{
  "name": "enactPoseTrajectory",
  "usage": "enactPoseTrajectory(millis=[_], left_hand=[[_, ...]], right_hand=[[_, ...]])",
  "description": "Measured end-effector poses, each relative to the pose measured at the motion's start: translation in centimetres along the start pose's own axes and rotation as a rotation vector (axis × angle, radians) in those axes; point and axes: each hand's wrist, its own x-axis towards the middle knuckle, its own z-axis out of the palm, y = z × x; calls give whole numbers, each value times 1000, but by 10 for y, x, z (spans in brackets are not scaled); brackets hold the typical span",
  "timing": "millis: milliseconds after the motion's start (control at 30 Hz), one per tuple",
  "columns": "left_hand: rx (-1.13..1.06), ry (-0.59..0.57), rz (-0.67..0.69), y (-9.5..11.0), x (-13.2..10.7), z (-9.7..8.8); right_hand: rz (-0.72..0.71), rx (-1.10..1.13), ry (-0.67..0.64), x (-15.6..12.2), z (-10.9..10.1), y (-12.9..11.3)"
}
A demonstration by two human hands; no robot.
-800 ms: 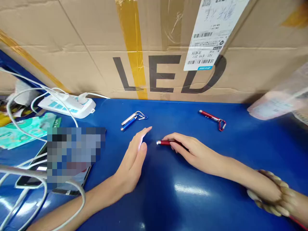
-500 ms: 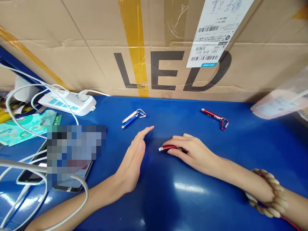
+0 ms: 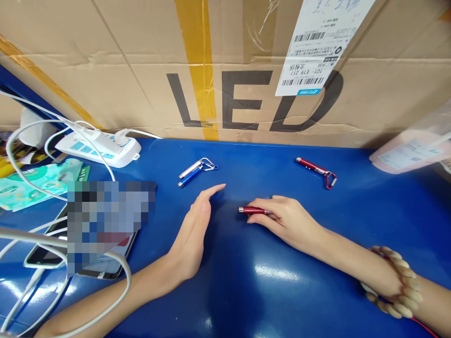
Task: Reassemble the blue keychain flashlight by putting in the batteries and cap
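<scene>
My right hand (image 3: 287,216) grips a small red flashlight (image 3: 255,211) between thumb and fingers, its silver head pointing left and looking dark. Opposite it, my left hand (image 3: 193,230) stands on edge with the fingers stretched out and the palm facing the flashlight, a gap apart from it. Beyond the left fingertips lie a silver mini flashlight (image 3: 190,169) and a blue mini flashlight (image 3: 189,177), joined to a carabiner clip (image 3: 209,164). Past my right hand, another red mini flashlight (image 3: 310,165) with a red carabiner (image 3: 330,180) rests on the blue table (image 3: 246,291).
A large cardboard box (image 3: 141,94) marked LED walls off the back. At left are a white power strip (image 3: 98,149), a phone (image 3: 105,270) partly pixelated, looping white cables (image 3: 127,281) and a green packet (image 3: 35,185). A pinkish container (image 3: 405,152) stands at right.
The head of the held flashlight was glowing and is now dark. My right hand has shifted slightly to the right and levelled the flashlight; my left hand stays nearly still.
</scene>
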Motion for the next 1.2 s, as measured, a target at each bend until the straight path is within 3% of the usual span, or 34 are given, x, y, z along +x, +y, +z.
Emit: enactPoseTrajectory(millis=[167,300,567,767,900,1033,1133,1200], left_hand=[[59,9,42,-1,1,1],[252,13,74,-1,2,2],[647,-13,144,-6,6,3],[985,152,230,-15,12,0],[1051,234,225,-20,15,-2],[1078,256,225,-16,15,-5],[1069,234,257,-11,15,-7],[1050,201,311,-10,15,-7]], right_hand=[[10,-38,-15,0,-1,-2],[41,-113,-23,2,-5,-3],[373,-843,121,7,-33,18],[533,-933,106,5,-62,27],[463,-915,192,3,-61,34],[194,-851,308,4,-45,32],[20,-725,250,5,-31,22],[-23,-652,204,5,-23,15]])
